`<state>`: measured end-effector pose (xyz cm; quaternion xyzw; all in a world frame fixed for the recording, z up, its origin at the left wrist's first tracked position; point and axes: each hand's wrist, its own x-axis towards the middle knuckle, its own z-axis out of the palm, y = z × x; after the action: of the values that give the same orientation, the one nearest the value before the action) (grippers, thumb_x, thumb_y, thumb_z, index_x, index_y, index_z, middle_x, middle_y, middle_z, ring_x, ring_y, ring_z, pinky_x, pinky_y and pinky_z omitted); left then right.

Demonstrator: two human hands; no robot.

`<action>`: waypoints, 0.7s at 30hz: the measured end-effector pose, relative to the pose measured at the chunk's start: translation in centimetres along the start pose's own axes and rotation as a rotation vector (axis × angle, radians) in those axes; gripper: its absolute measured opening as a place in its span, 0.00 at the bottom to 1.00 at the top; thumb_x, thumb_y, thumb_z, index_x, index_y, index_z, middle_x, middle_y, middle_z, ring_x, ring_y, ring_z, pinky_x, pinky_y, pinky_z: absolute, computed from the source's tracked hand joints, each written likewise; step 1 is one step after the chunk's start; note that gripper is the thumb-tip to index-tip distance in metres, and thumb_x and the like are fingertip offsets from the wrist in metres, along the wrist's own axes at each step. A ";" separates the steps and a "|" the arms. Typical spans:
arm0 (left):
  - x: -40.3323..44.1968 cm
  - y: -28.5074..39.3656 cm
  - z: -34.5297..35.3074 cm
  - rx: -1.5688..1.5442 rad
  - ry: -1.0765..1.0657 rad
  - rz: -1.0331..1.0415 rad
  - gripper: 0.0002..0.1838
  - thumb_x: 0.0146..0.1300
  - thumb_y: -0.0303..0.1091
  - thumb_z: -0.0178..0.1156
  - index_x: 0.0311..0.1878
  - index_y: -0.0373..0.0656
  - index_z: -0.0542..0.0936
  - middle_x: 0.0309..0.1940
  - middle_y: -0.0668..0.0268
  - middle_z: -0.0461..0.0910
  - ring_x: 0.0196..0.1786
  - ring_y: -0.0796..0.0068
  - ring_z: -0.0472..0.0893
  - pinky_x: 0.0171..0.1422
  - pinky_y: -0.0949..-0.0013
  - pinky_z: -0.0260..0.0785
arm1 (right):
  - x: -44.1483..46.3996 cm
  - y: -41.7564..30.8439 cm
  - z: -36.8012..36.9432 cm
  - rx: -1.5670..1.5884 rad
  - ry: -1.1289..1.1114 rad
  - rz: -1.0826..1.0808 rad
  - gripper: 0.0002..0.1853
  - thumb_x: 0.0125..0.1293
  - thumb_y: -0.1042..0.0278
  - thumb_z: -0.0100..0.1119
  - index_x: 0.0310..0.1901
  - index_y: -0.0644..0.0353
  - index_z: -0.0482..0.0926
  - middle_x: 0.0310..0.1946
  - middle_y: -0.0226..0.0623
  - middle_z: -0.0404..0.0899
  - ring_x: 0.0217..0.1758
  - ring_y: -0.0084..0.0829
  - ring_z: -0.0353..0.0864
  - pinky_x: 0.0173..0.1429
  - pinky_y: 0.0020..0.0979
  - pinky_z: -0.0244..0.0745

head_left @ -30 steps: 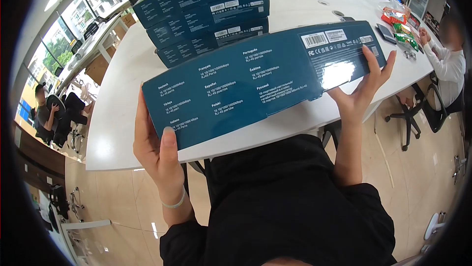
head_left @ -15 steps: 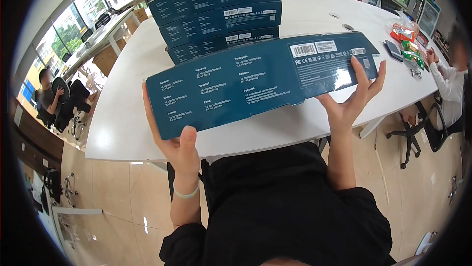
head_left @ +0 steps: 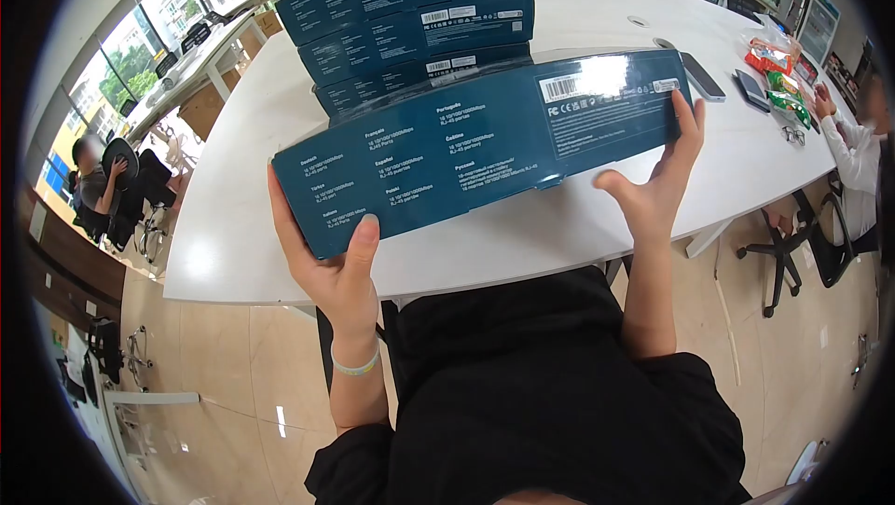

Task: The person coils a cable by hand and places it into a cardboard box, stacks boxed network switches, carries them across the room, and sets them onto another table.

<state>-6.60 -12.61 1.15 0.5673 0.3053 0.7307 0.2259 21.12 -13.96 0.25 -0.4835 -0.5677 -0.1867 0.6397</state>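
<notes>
A long dark-teal box (head_left: 419, 151) with white print and a barcode label is held tilted above the white table, its right end higher than its left. My left hand (head_left: 340, 272) grips the lower left end, with the thumb on the printed face. At the right end my right hand (head_left: 657, 183) has its fingers against the box's edge, while its thumb stands off the box, below the label. Behind the held box rises a stack of similar teal boxes (head_left: 401, 29).
The white table (head_left: 578, 244) spans the view. A phone (head_left: 704, 76), a dark device (head_left: 751, 91), snack packets (head_left: 770, 55) and glasses (head_left: 793, 135) lie at its right. One person (head_left: 853, 146) sits at the right; another (head_left: 98, 183) sits far left. Office chairs stand nearby.
The held box has shifted slightly left and down since the first frame. My right thumb has come away from the box's lower edge. The glare has moved to the label's top.
</notes>
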 end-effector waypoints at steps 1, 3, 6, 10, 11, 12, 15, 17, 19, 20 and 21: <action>0.0 -0.1 -0.2 0.008 -0.008 -0.003 0.41 0.50 0.31 0.64 0.65 0.38 0.53 0.52 0.59 0.67 0.51 0.72 0.71 0.54 0.72 0.66 | 0.1 0.1 0.0 0.171 0.000 0.019 0.54 0.35 0.43 0.73 0.60 0.65 0.56 0.56 0.54 0.57 0.67 0.47 0.47 0.66 0.41 0.47; 0.0 -0.2 -0.4 0.016 -0.014 -0.008 0.41 0.50 0.30 0.63 0.65 0.38 0.52 0.52 0.59 0.67 0.51 0.72 0.72 0.54 0.73 0.66 | 0.3 -1.1 0.2 0.284 0.044 0.183 0.51 0.38 0.48 0.73 0.60 0.65 0.56 0.55 0.52 0.59 0.64 0.43 0.54 0.65 0.38 0.50; -0.3 -0.2 -0.7 0.061 -0.030 -0.001 0.40 0.52 0.28 0.61 0.66 0.37 0.52 0.53 0.58 0.66 0.51 0.72 0.71 0.54 0.72 0.65 | 0.5 -1.7 -0.1 0.342 0.047 0.318 0.48 0.41 0.57 0.73 0.60 0.67 0.55 0.53 0.50 0.63 0.58 0.37 0.63 0.63 0.33 0.55; -0.7 -0.3 -1.2 0.101 -0.050 0.017 0.39 0.52 0.26 0.60 0.65 0.34 0.50 0.59 0.55 0.60 0.57 0.69 0.66 0.58 0.70 0.62 | 0.6 -2.3 -1.0 0.226 -0.050 0.367 0.49 0.38 0.62 0.76 0.60 0.68 0.55 0.51 0.49 0.64 0.56 0.34 0.65 0.61 0.32 0.57; -0.9 -0.3 -1.4 0.118 -0.061 0.021 0.39 0.52 0.25 0.60 0.65 0.33 0.50 0.61 0.54 0.57 0.59 0.68 0.64 0.59 0.69 0.61 | 0.5 -2.1 -1.3 0.227 -0.053 0.362 0.49 0.38 0.62 0.76 0.60 0.68 0.55 0.51 0.49 0.64 0.56 0.34 0.65 0.61 0.32 0.57; -1.1 -0.1 -1.6 0.116 -0.057 0.023 0.39 0.52 0.25 0.60 0.65 0.33 0.50 0.61 0.54 0.57 0.59 0.68 0.64 0.59 0.69 0.61 | 0.4 -1.7 -1.6 0.156 -0.077 0.345 0.49 0.37 0.62 0.76 0.60 0.68 0.56 0.50 0.49 0.64 0.56 0.34 0.65 0.61 0.32 0.58; -1.5 1.5 -2.1 0.099 -0.051 0.059 0.42 0.51 0.25 0.61 0.65 0.32 0.48 0.64 0.51 0.52 0.62 0.64 0.62 0.61 0.67 0.60 | 0.5 -1.3 -3.0 0.119 -0.101 0.329 0.50 0.33 0.63 0.77 0.58 0.70 0.58 0.50 0.46 0.64 0.54 0.32 0.65 0.59 0.30 0.60; -1.3 3.8 -2.2 0.033 -0.037 0.120 0.47 0.47 0.29 0.65 0.66 0.32 0.47 0.65 0.50 0.50 0.62 0.61 0.61 0.62 0.65 0.59 | 1.5 -2.8 -4.5 0.343 -0.170 0.468 0.48 0.33 0.67 0.77 0.57 0.70 0.59 0.48 0.42 0.65 0.53 0.32 0.66 0.57 0.28 0.62; -0.6 6.1 -1.6 -0.016 0.056 0.176 0.53 0.42 0.34 0.70 0.66 0.33 0.46 0.65 0.49 0.49 0.62 0.59 0.62 0.61 0.62 0.62 | 2.8 -3.2 -5.4 0.440 -0.144 0.323 0.43 0.35 0.74 0.75 0.55 0.70 0.60 0.46 0.40 0.68 0.51 0.30 0.68 0.54 0.27 0.64; 0.5 6.2 -1.4 -0.046 0.100 0.271 0.55 0.39 0.37 0.72 0.66 0.34 0.46 0.64 0.50 0.52 0.60 0.59 0.64 0.59 0.61 0.66 | 3.6 -3.7 -5.6 0.445 -0.093 0.282 0.42 0.36 0.76 0.73 0.55 0.71 0.60 0.46 0.41 0.69 0.51 0.31 0.69 0.54 0.27 0.65; 1.8 6.0 -1.2 0.065 0.065 0.477 0.43 0.47 0.36 0.61 0.64 0.31 0.52 0.59 0.51 0.61 0.59 0.60 0.67 0.59 0.62 0.63 | 4.4 -4.2 -5.7 0.450 -0.041 0.239 0.40 0.38 0.78 0.72 0.54 0.71 0.60 0.46 0.42 0.69 0.50 0.32 0.70 0.54 0.28 0.66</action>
<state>-8.14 -15.88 6.45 0.6064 0.1932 0.7711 0.0187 22.16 -19.27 6.62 -0.3963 -0.5468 0.0310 0.7369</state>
